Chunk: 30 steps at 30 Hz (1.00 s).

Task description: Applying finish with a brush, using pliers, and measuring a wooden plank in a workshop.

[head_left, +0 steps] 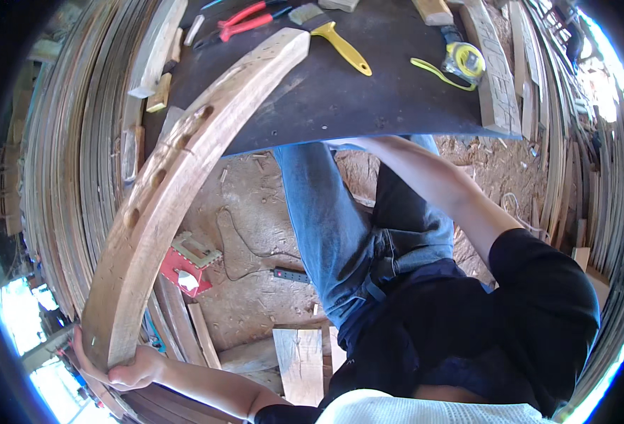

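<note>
A long, thick wooden beam (158, 212) slants across the left side, with several oval holes along one face. My left hand (134, 369) is closed around its near end, the thumb on the face toward me. The beam's far end reaches over the dark tabletop (368, 106); whether it touches the surface I cannot tell. By my knees, at the table's near edge, is my right hand (348, 143), apart from the beam. The table edge hides most of its fingers. Nearest the beam's far end lies a paintbrush (340, 48) with a yellow handle.
Red-handled pliers (245, 20) and a yellow tape measure (461, 63) lie on the table, with wood blocks (497, 85) along its sides. Stacked boards (79, 141) line the left. On the dirt floor are a power strip (292, 275) with a cord and a red box-like object (188, 268).
</note>
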### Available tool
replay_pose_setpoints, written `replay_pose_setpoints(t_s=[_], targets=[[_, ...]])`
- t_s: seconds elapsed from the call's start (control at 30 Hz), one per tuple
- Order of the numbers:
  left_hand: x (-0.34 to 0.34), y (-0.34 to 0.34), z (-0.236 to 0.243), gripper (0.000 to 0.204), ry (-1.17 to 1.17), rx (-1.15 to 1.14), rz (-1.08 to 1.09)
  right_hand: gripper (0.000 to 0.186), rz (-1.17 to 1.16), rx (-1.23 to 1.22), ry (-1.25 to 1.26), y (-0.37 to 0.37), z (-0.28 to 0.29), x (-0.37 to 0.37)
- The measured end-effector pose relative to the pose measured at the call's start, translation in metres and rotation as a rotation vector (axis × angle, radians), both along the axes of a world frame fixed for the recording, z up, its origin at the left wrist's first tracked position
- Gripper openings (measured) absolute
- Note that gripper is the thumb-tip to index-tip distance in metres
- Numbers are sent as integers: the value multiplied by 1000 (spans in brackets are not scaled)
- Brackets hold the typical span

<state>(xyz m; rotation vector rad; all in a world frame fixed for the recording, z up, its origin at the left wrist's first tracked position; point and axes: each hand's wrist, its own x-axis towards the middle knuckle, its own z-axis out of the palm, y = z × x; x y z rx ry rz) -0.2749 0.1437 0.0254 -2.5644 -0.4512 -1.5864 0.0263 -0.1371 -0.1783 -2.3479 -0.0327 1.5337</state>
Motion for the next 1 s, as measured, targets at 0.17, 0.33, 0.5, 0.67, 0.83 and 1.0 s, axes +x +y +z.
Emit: replay_pose_setpoints(t_s=[0.17, 0.33, 0.5, 0.67, 0.83, 1.0], targets=[[6, 15, -1, 88, -72, -121, -117, 61, 622, 858, -668, -34, -53, -27], [8, 22, 5, 89, -178, -106, -174, 77, 586, 776, -419, -10, -111, -13], [8, 15, 6, 88, -189, -171, -232, 72, 661, 906, -432, -14, -130, -1], [1, 9, 3, 86, -146, -110, -146, 50, 454, 893, -482, -65, -105, 4], [-2, 16, -3, 87, -171, -70, -143, 41, 918, 743, -1078, -177, -54, -21], [4, 19, -6, 87, -225, -133, -152, 60, 396, 449, -912, -290, -111, -11]])
